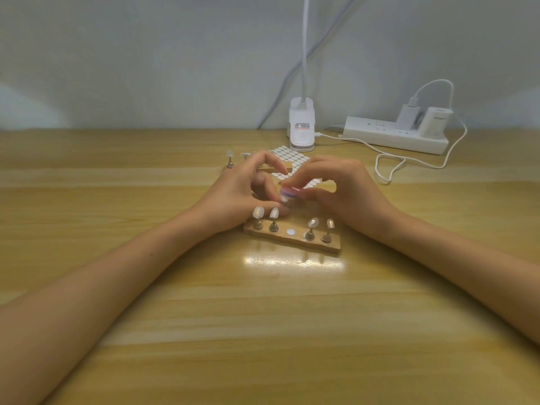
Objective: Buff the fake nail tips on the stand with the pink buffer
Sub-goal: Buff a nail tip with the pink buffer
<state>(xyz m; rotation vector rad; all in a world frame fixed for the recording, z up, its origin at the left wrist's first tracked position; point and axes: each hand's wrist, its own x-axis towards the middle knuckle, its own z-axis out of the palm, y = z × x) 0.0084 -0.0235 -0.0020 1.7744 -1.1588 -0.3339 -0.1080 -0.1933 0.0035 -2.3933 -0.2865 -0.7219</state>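
Buffing one tip (283,197) lifted just above the stand (292,239), we pinch its peg w/ left hand (248,188) fingers, right hand (336,188) fingers gripping the pink buffer (289,190) on it; four tips wait on the stand, middle slot empty, so we judge we're mid-task.

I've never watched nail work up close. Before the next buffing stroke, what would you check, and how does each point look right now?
1. Pink buffer gripped in right hand: ok.
2. Left hand steadying the lifted nail tip: ok.
3. Buffer touching that tip: cannot tell, blurred.
4. Four other tips upright on wooden stand: ok.
5. Middle spot on stand vacant for the tip's return: ok.
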